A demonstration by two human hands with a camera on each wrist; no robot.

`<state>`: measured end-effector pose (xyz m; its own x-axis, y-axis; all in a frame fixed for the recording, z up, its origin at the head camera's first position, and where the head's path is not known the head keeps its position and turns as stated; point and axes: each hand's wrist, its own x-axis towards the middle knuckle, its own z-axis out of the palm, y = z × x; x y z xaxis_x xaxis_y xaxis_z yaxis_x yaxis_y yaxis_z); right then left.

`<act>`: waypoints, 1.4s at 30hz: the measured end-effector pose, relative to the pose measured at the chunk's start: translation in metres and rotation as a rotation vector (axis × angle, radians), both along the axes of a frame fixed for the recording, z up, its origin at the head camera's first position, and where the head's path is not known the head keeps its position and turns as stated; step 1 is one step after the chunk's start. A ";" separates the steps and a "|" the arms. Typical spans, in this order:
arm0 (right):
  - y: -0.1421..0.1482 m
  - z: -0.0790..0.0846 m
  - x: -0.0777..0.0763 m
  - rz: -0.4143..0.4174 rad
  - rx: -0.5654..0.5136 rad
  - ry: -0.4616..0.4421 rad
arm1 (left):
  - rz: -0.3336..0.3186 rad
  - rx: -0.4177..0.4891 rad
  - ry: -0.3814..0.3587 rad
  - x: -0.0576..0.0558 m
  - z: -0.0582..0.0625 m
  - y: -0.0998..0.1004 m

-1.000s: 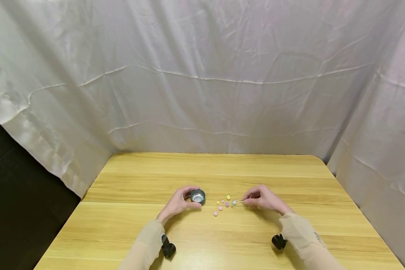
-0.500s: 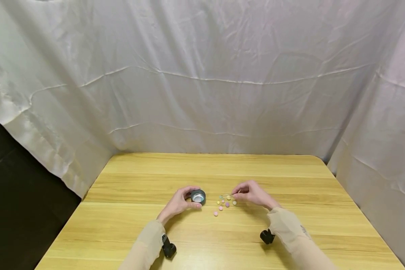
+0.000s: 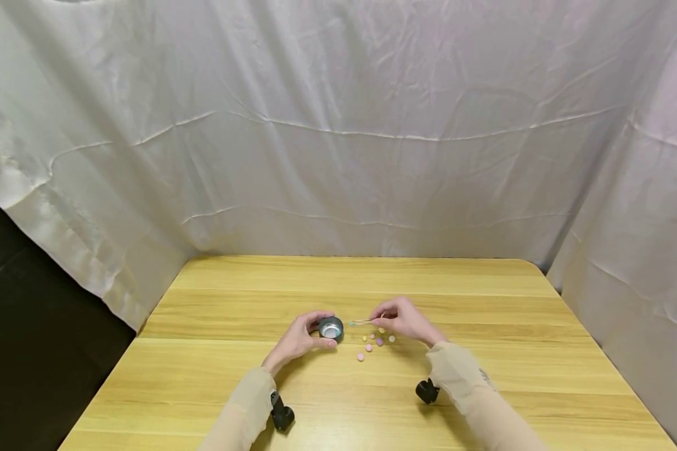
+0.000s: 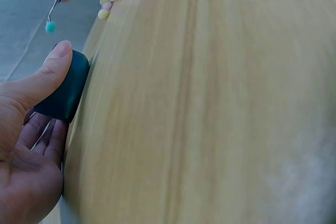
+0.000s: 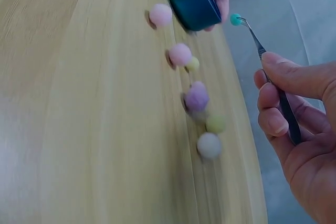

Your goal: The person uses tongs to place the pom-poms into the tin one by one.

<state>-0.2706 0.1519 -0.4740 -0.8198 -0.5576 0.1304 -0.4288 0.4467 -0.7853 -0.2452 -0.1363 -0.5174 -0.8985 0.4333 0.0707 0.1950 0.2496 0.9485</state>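
My left hand holds a small dark round cup on the table, thumb on the near side and fingers behind. Its inside is silvery, with a bluish patch. Bent-tip tweezers are pinched between thumb and fingers of my right hand. At their tips is a teal pompom, raised above the table just right of the cup. Below and around my right hand lie several loose pompoms: pink ones, a purple one, yellow ones and a whitish one.
The wooden table has a rounded far edge. Pale grey curtains hang behind it and at both sides, with a dark area at far left. Each sleeve carries a black wrist camera.
My right hand has lifted the teal pompom with the tweezers from beside the whitish one and moved it left toward the cup. My left hand and the cup have stayed in place.
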 end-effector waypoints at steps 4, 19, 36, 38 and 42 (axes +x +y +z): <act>-0.007 0.000 -0.002 -0.010 0.004 -0.008 | 0.002 -0.001 0.005 -0.001 0.000 0.000; -0.024 -0.002 -0.006 -0.005 0.022 0.039 | 0.008 -0.003 0.011 0.000 0.000 0.001; -0.031 -0.004 -0.007 -0.023 -0.001 0.002 | 0.004 -0.006 0.008 -0.003 -0.003 0.000; -0.030 -0.005 -0.007 -0.023 -0.008 0.008 | 0.003 -0.004 0.010 -0.003 -0.003 0.000; -0.017 -0.007 -0.004 -0.043 -0.024 -0.005 | 0.000 -0.004 0.007 -0.002 -0.002 0.000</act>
<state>-0.2743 0.1353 -0.4805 -0.8436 -0.5186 0.1391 -0.4057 0.4460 -0.7978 -0.2476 -0.1358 -0.5189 -0.8982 0.4332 0.0750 0.2012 0.2534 0.9462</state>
